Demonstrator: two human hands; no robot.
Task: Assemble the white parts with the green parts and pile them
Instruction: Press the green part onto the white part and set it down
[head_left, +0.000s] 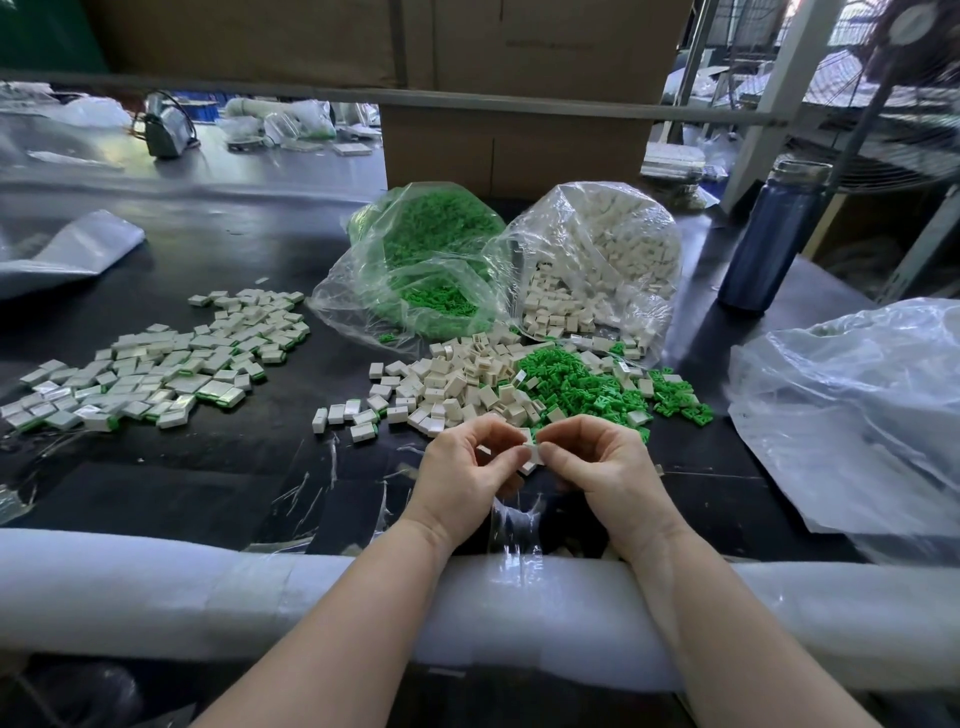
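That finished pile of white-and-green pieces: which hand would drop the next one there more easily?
Probably the left hand: the finished pile lies on its side of the table, while the right hand would have to cross over.

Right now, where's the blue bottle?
In the head view the blue bottle stands upright at the table's right side, just right of the bag of white parts and behind the crumpled plastic bag.

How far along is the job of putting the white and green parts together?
Done: a broad pile of assembled pieces lies on the left of the table. In hand: the left hand and right hand pinch one white part between them. Left: loose white parts and green parts, plus two well-filled bags, green and white.
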